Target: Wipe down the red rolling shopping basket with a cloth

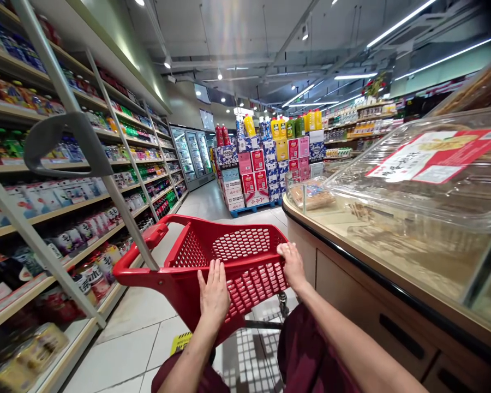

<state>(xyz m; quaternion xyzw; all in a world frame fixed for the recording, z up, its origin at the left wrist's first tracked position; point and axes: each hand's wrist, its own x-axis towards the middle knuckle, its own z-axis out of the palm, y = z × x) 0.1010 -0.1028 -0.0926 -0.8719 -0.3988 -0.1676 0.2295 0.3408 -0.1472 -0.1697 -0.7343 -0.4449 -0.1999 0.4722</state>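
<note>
A red plastic shopping cart [182, 292] stands sideways right in front of me, its basket bare inside where I can see. My left hand [215, 295] lies against the near side of the basket, fingers straight and close together, thumb apart. At the basket's right end, my right hand [293, 268] has its fingers curled over the top corner of the rim. A grey metal pole [126, 215] with a dark grey plastic loop [67, 144] rises at the cart's handle end [125, 271]. A caster wheel [283, 303] shows below the right end.
Shelves of drinks [98, 232] line the left side. To the right is a wooden counter [352, 295] with a black edge and plastic food boxes [433, 169]. Ahead stand stacked cartons [253, 169] on a blue pallet [257, 207], with glass-door fridges [192, 153] behind. The floor is tiled.
</note>
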